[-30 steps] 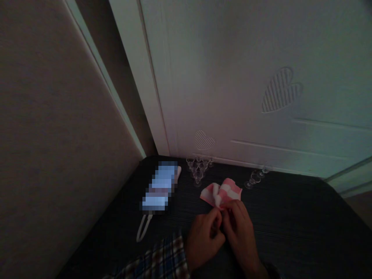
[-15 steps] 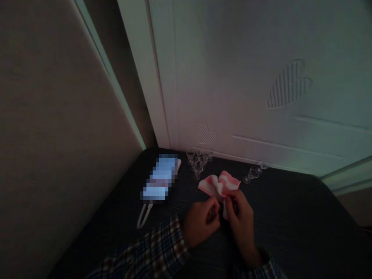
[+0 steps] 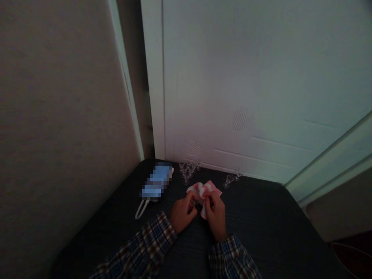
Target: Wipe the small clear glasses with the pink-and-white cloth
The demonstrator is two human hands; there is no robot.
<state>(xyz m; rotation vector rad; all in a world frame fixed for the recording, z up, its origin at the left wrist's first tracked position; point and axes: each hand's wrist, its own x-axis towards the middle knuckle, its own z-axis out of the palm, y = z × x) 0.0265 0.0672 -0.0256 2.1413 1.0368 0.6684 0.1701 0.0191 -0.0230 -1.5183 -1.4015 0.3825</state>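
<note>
pink/white cloth (image 3: 210, 188) now has a flap hanging by the r hand (image 3: 215, 211) that didn't show 1 sec ago; view's swung too, w/ more of the r edge of the tabletop (image 3: 261, 224) showing. r hand pinches cloth btwn thumb & fingers. l hand (image 3: 180, 213) is curled at cloth's l side; can't tell what it grips, too dark. cloth is around mid tabletop, toward back edge. clear glasses (image 3: 187, 172) clustered nr back edge, 2 more glasses (image 3: 228, 181) further r. phone (image 3: 157, 180) nr back l corner, white cable (image 3: 138, 211) looped at its near end.
</note>
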